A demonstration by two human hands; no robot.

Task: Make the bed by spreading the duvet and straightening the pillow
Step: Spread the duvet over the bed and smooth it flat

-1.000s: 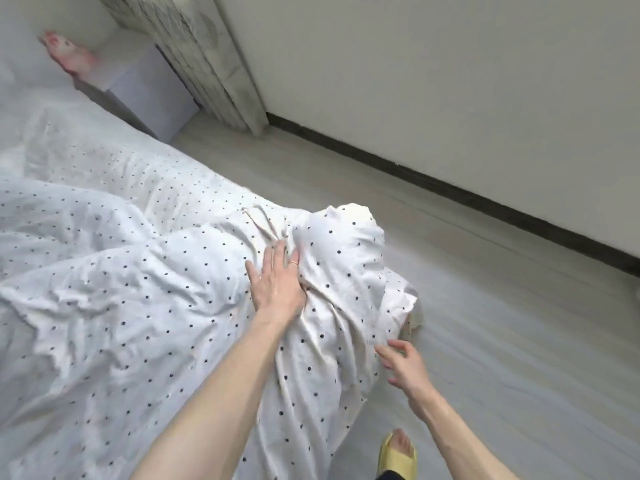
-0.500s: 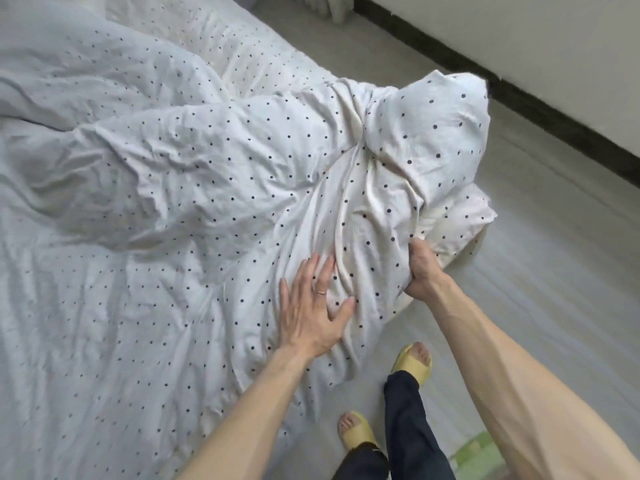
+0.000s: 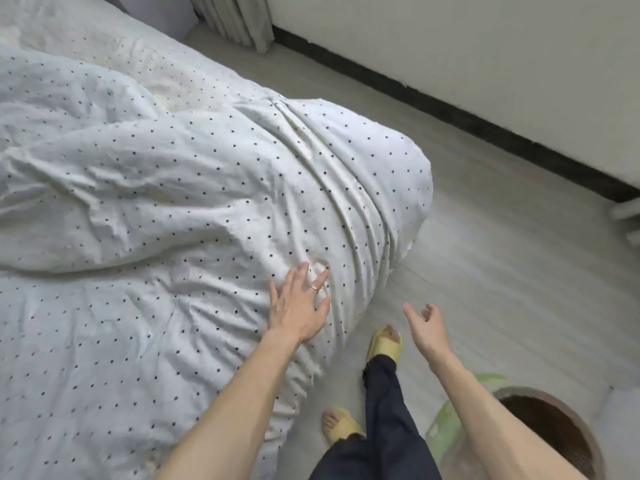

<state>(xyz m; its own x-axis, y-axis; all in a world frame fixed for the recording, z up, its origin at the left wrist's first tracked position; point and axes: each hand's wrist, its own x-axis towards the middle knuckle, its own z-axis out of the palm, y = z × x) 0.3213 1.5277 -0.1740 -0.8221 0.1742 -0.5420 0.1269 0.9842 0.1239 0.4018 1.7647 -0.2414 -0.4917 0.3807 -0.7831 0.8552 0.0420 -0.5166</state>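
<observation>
A white duvet with small black dots (image 3: 180, 188) covers the bed and bulges in a rounded, creased lump over the bed's corner on the right. My left hand (image 3: 299, 306) lies flat on the duvet near that corner, fingers spread, a ring on one finger. My right hand (image 3: 427, 327) hovers in the air over the floor to the right of the bed, fingers loosely apart, holding nothing. No pillow is in sight.
Grey floor (image 3: 502, 271) runs along the bed's right side up to a white wall with a dark skirting board (image 3: 450, 112). My feet in yellow slippers (image 3: 384, 344) stand by the bed corner. A round brown-rimmed bin (image 3: 550, 431) sits at bottom right. A curtain (image 3: 239, 22) hangs at the top.
My right hand has let go of the duvet corner and pulled back over the floor. The corner now lies smoother and rounder. My left hand stays flat on the duvet.
</observation>
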